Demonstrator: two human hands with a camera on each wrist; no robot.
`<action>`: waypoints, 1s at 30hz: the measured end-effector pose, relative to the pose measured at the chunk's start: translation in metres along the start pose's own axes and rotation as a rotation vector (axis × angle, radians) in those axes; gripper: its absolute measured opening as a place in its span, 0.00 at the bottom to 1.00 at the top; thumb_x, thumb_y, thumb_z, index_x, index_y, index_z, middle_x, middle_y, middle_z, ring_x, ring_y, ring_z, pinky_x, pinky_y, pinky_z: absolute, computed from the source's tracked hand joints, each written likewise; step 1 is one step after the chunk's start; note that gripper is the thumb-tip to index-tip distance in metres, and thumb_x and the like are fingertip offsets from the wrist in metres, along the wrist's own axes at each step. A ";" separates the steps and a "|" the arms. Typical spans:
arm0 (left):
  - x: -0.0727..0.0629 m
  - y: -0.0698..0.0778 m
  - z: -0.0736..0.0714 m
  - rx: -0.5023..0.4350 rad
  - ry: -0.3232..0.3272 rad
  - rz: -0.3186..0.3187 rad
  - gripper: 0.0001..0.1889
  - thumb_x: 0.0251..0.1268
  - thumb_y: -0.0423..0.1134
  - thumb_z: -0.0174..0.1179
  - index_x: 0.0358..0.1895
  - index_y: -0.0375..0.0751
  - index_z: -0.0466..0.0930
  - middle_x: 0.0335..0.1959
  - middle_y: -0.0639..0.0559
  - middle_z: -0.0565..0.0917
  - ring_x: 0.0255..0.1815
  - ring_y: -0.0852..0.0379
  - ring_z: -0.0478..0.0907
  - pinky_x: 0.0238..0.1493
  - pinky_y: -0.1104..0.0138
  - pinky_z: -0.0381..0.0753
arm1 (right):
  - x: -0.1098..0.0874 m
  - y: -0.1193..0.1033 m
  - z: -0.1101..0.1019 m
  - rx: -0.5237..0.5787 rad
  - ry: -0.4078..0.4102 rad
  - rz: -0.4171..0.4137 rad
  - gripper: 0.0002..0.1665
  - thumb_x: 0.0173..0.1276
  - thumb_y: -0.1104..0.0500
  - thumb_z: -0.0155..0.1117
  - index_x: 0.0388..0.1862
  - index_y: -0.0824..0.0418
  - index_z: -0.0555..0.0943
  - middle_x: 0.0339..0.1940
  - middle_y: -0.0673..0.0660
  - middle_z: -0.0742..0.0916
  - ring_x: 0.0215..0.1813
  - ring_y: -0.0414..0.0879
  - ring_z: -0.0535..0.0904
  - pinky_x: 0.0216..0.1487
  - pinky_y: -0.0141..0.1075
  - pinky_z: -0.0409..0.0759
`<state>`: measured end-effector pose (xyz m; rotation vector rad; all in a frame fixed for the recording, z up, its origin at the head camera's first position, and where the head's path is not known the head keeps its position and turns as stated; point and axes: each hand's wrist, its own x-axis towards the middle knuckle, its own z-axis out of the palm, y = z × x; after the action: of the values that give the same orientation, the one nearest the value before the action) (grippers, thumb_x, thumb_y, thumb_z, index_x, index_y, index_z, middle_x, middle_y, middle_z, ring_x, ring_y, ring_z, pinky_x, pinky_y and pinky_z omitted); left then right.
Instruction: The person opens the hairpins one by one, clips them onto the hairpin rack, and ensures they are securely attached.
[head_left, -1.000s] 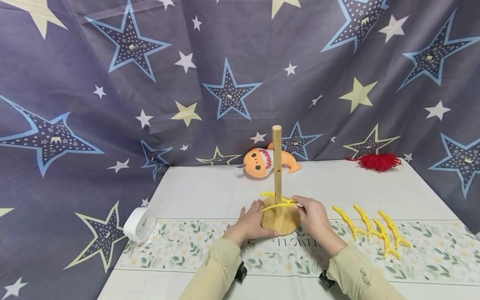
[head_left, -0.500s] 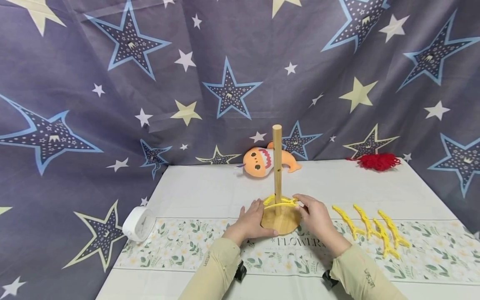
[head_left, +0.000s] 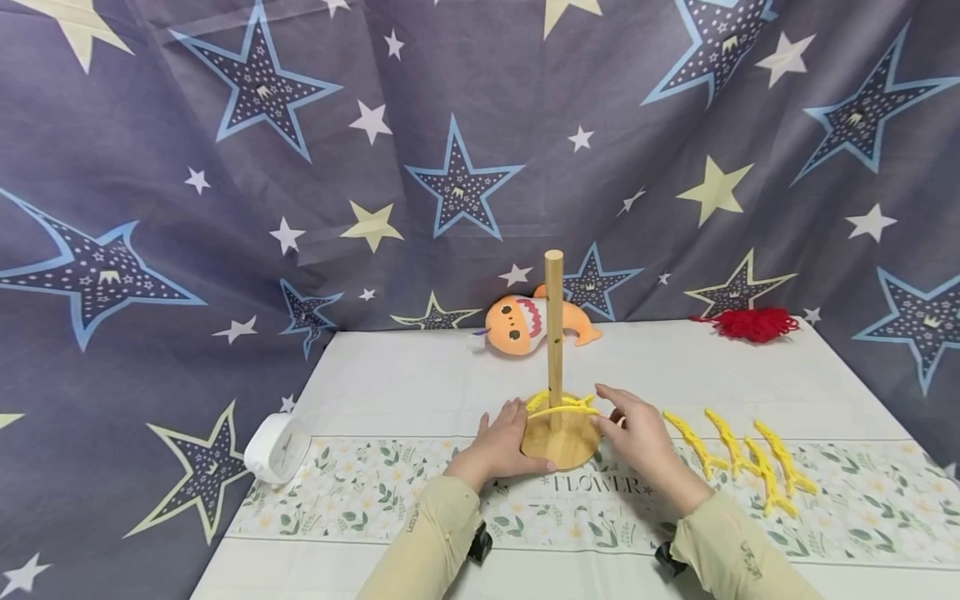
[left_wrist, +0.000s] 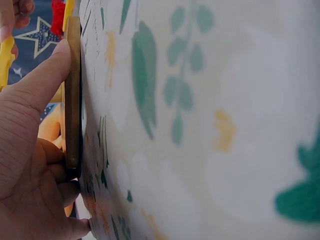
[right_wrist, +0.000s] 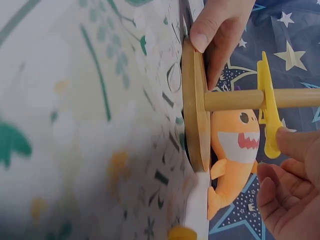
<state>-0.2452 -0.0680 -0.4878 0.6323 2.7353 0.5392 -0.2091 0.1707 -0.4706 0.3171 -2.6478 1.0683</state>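
Note:
A round wooden base (head_left: 566, 446) carries an upright wooden post (head_left: 555, 325) with small holes in it. My left hand (head_left: 498, 446) grips the base's left edge, its thumb at the near rim, as the left wrist view also shows. Slim yellow branch-shaped plastic pieces (head_left: 562, 409) stand out around the lower post, above the base. My right hand (head_left: 636, 429) is at their right end, fingers spread apart. In the right wrist view its thumb tip touches the rounded end of a yellow piece (right_wrist: 270, 110), while the other fingers curl loosely, holding nothing.
Several loose yellow forked pieces (head_left: 765, 471) lie on the floral runner at the right. An orange shark toy (head_left: 513, 325) sits behind the post. Red yarn (head_left: 756, 324) lies at the back right, and a white clock (head_left: 277, 450) stands at the left.
My right hand has drawn slightly to the right, and its finger and thumb have parted from the yellow piece's end. The rear yellow part has shifted closer along the post. My left hand stays put.

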 end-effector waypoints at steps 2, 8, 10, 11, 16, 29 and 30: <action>0.000 0.000 0.000 0.006 0.003 0.001 0.61 0.51 0.70 0.64 0.77 0.33 0.46 0.79 0.41 0.47 0.79 0.47 0.42 0.75 0.46 0.37 | -0.001 0.002 -0.004 -0.004 0.009 -0.010 0.29 0.65 0.60 0.69 0.64 0.66 0.76 0.56 0.63 0.83 0.31 0.41 0.75 0.25 0.32 0.75; 0.001 -0.002 0.002 0.017 0.006 -0.001 0.61 0.51 0.70 0.63 0.77 0.33 0.45 0.79 0.41 0.47 0.79 0.47 0.42 0.75 0.46 0.37 | -0.008 0.010 -0.020 -0.033 0.013 -0.018 0.26 0.66 0.60 0.68 0.62 0.65 0.77 0.53 0.63 0.84 0.33 0.44 0.79 0.28 0.34 0.78; 0.001 -0.002 0.001 0.011 0.001 -0.004 0.61 0.51 0.70 0.63 0.77 0.33 0.44 0.79 0.41 0.46 0.79 0.48 0.41 0.75 0.46 0.36 | -0.011 0.014 -0.026 -0.048 0.018 -0.025 0.26 0.65 0.60 0.68 0.61 0.65 0.78 0.52 0.62 0.85 0.36 0.45 0.80 0.31 0.35 0.79; 0.001 -0.002 0.000 0.006 0.001 -0.005 0.61 0.51 0.70 0.64 0.77 0.33 0.44 0.79 0.41 0.46 0.79 0.47 0.41 0.75 0.46 0.36 | -0.012 0.016 -0.028 -0.054 0.018 -0.026 0.25 0.65 0.60 0.69 0.61 0.65 0.78 0.51 0.62 0.85 0.37 0.45 0.81 0.32 0.36 0.80; 0.000 -0.002 -0.002 0.000 0.002 -0.005 0.61 0.51 0.70 0.64 0.77 0.32 0.45 0.79 0.40 0.47 0.79 0.47 0.42 0.75 0.45 0.37 | -0.020 0.025 -0.044 -0.057 0.015 -0.001 0.24 0.67 0.59 0.68 0.61 0.65 0.79 0.50 0.62 0.85 0.37 0.47 0.82 0.29 0.34 0.78; 0.000 0.000 0.001 -0.005 -0.004 -0.004 0.62 0.50 0.69 0.65 0.77 0.32 0.45 0.79 0.40 0.47 0.79 0.46 0.42 0.75 0.45 0.37 | -0.043 0.049 -0.080 -0.113 0.022 0.068 0.25 0.69 0.54 0.65 0.61 0.65 0.78 0.51 0.63 0.85 0.41 0.51 0.82 0.34 0.35 0.81; 0.000 -0.001 0.002 -0.001 -0.004 -0.006 0.62 0.50 0.70 0.65 0.77 0.32 0.45 0.79 0.40 0.47 0.79 0.47 0.42 0.75 0.45 0.37 | -0.045 0.051 -0.083 -0.122 0.028 0.072 0.25 0.69 0.55 0.65 0.61 0.65 0.78 0.51 0.63 0.85 0.41 0.51 0.82 0.34 0.35 0.81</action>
<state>-0.2451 -0.0678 -0.4896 0.6246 2.7317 0.5370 -0.1687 0.2696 -0.4610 0.1815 -2.7030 0.9202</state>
